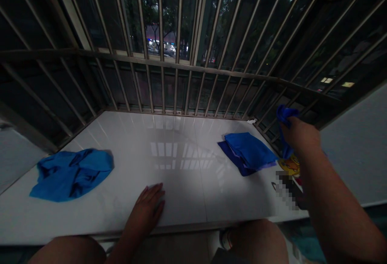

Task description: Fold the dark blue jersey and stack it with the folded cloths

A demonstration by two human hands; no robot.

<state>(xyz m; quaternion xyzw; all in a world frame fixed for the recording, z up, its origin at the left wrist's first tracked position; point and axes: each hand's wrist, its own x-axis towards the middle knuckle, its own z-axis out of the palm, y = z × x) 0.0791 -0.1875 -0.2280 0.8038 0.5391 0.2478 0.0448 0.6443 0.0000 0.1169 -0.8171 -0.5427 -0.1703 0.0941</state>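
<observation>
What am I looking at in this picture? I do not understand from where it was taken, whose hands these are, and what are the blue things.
There is one picture, taken by a camera worn on a person's head, looking forward and down. So both hands belong to that person, whose knees show at the bottom.

The left hand lies flat, palm down, on a white glossy ledge closed in by metal window bars. The right hand is raised at the right and grips a dark blue cloth.

On the ledge lie two more things: a crumpled blue cloth at the left, and a folded blue cloth at the right. Near the right arm there is something yellow, too hidden to identify. It is dusk outside.
</observation>
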